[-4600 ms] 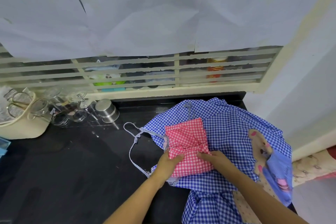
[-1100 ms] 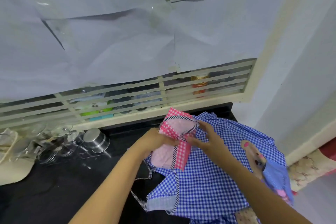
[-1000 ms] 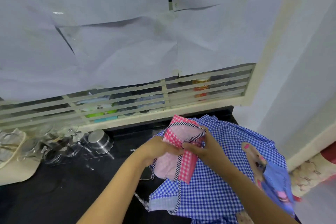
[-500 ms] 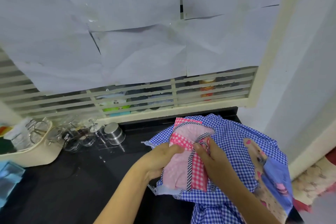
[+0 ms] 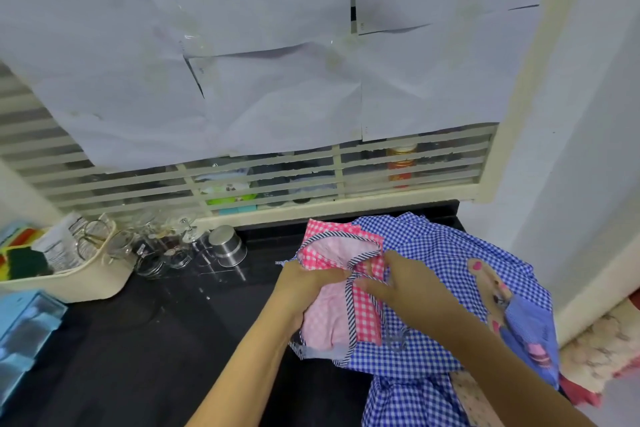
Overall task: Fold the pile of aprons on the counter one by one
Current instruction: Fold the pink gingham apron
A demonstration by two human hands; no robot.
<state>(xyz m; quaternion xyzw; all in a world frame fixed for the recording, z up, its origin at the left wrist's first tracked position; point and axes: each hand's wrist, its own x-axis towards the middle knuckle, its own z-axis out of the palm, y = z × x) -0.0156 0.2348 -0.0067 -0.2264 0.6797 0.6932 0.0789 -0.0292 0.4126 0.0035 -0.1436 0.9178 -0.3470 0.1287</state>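
A small pink gingham apron (image 5: pixel 341 274) with dark striped trim is bunched on top of a blue gingham apron (image 5: pixel 440 302) at the right of the black counter (image 5: pixel 138 350). My left hand (image 5: pixel 306 284) grips the pink apron's left side, fingers curled into the cloth. My right hand (image 5: pixel 405 282) pinches its striped trim near the middle. The blue apron carries a bear appliqué (image 5: pixel 491 288) and a blue pocket. More blue checked cloth hangs over the counter's front edge.
A steel cup (image 5: pixel 227 246) and several glass jars (image 5: pixel 156 253) stand by the louvred window. A cream basket (image 5: pixel 69 274) with packets sits at the left, a light blue box (image 5: pixel 24 333) below it. A white wall closes the right side.
The pink apron, folded flat on the blue one earlier, was lifted and opened out. Over the last second both hands lowered it onto the blue apron, keeping hold.
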